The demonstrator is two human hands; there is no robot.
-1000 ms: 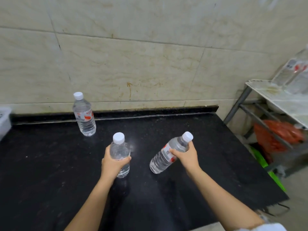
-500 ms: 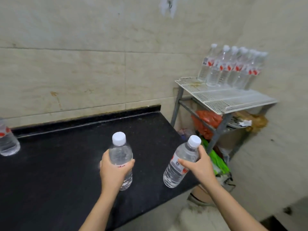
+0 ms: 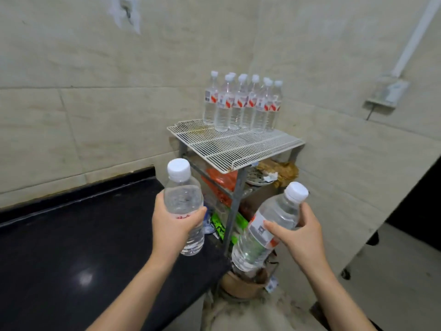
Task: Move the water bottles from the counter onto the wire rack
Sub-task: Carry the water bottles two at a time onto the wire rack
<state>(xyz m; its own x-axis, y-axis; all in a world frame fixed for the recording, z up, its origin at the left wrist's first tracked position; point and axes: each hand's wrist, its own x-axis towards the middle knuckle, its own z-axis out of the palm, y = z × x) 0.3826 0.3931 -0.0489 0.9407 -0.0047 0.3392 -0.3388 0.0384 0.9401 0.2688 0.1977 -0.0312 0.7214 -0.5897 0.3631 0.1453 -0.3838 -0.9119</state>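
Both bottles have come off the counter (image 3: 71,247) in the last second, and I have swung round so that the wire rack (image 3: 238,146) now stands straight ahead, beyond my fingertips and above them. My left hand (image 3: 171,225) is wrapped round the middle of the upright bottle (image 3: 182,199), which hangs above the counter's end. My right hand (image 3: 303,237) clasps the tilted bottle (image 3: 274,216) near its shoulder, cap leaning away to the right, already past the counter's edge. The bottle that stood further back on the counter has slid out of sight on my left. I'd say the pick-up is done and this is the carry. The group of bottles (image 3: 241,103) fills the rack's far side, so the bare wire nearest my fingers looks like the place to set these two down.
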